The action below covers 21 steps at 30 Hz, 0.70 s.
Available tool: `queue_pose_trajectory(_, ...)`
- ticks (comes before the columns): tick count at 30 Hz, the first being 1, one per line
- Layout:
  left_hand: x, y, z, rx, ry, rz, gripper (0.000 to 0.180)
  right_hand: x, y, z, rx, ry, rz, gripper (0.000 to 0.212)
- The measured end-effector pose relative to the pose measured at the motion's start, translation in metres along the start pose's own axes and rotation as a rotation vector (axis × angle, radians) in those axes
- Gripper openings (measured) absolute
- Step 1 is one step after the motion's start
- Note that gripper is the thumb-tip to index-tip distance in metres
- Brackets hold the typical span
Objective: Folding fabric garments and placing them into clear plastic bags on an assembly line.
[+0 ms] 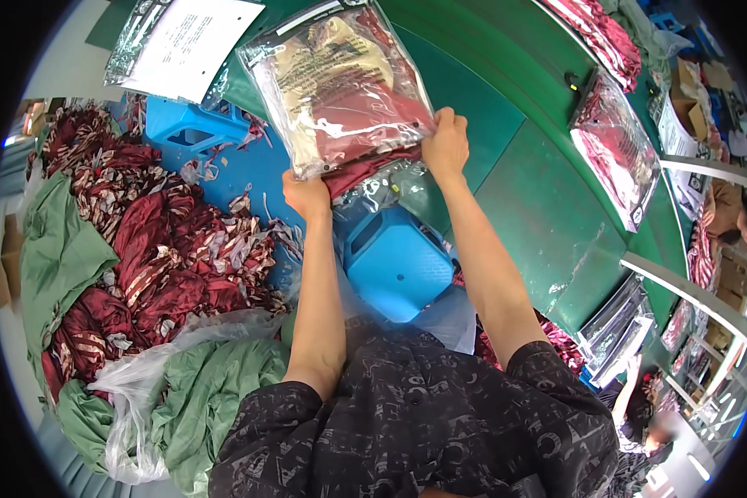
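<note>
Dark print is carried in lines across the clear plastic bag (340, 91) at the upper centre of the frame, over folded cream and dark red cloth; the lines are broken up by glare and creases. A block of small print is borne by a white sheet (192, 50) in clear wrapping at the upper left, too small to be made out, and a small pale mark is shown on the wrapped garment (614, 149) at the upper right. Letter-like grey shapes are scattered over the dark shirt (440, 415) at the bottom. The top of the held bag is cut off by the frame edge, and part of the blue stool (400, 278) at the centre is hidden by loose plastic. The heap of dark red fabric (162, 236) at the left is partly covered by green cloth (216, 398). Both forearms are stretched upward from the lower edge. The bag's lower left corner is clamped by the left hand (307, 196), and its lower right edge is pinched by the right hand (446, 148); most fingertips are hidden. Whether the bag is rested on the green table (548, 224) cannot be told.
</note>
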<state>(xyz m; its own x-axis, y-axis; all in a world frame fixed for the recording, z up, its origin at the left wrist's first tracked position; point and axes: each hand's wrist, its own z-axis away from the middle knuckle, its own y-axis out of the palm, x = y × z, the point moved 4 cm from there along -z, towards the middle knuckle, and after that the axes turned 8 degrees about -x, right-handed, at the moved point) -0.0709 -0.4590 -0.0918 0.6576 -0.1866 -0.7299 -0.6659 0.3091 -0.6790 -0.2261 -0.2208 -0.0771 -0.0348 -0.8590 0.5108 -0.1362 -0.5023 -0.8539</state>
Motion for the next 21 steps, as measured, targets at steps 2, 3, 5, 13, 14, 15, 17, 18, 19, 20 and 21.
queue_pose_trajectory(2,-0.003,-0.006,0.014,0.023,0.041,0.146,0.022,-0.016,-0.01,0.013,-0.079,0.111,-0.075,0.022)
queue_pose_trajectory(3,0.003,-0.016,0.023,0.084,0.013,0.218,0.018,-0.029,-0.016,0.025,-0.054,0.133,-0.071,0.023)
queue_pose_trajectory(5,0.013,-0.04,0.047,0.21,-0.041,0.192,0.016,-0.053,-0.038,0.054,0.047,0.298,0.002,0.018)
queue_pose_trajectory(13,0.018,-0.03,0.015,0.301,-0.071,0.029,0.031,-0.038,-0.03,0.042,0.001,0.207,0.019,0.022)
queue_pose_trajectory(14,0.03,-0.028,0.022,0.327,-0.179,0.175,0.032,-0.042,-0.026,0.045,0.0,0.253,-0.007,0.024)
queue_pose_trajectory(15,0.028,-0.013,0.003,0.33,-0.254,0.347,0.034,-0.034,-0.006,0.025,-0.028,0.279,-0.064,0.026)
queue_pose_trajectory(17,0.022,-0.024,0.013,0.36,-0.16,0.361,0.033,-0.043,0.001,0.022,0.022,0.256,-0.045,0.027)
queue_pose_trajectory(18,0.011,-0.033,0.019,0.396,-0.051,0.381,0.033,-0.049,0.001,0.019,0.056,0.235,-0.034,0.028)
queue_pose_trajectory(19,0.0,-0.04,0.025,0.433,0.059,0.402,0.033,-0.055,0.0,0.018,0.088,0.216,-0.023,0.029)
queue_pose_trajectory(20,-0.006,-0.043,0.031,0.472,0.172,0.423,0.033,-0.061,0.0,0.019,0.118,0.199,-0.012,0.031)
queue_pose_trajectory(21,-0.002,-0.045,0.03,0.467,0.167,0.416,0.033,-0.056,-0.003,0.023,0.127,0.198,-0.013,0.031)
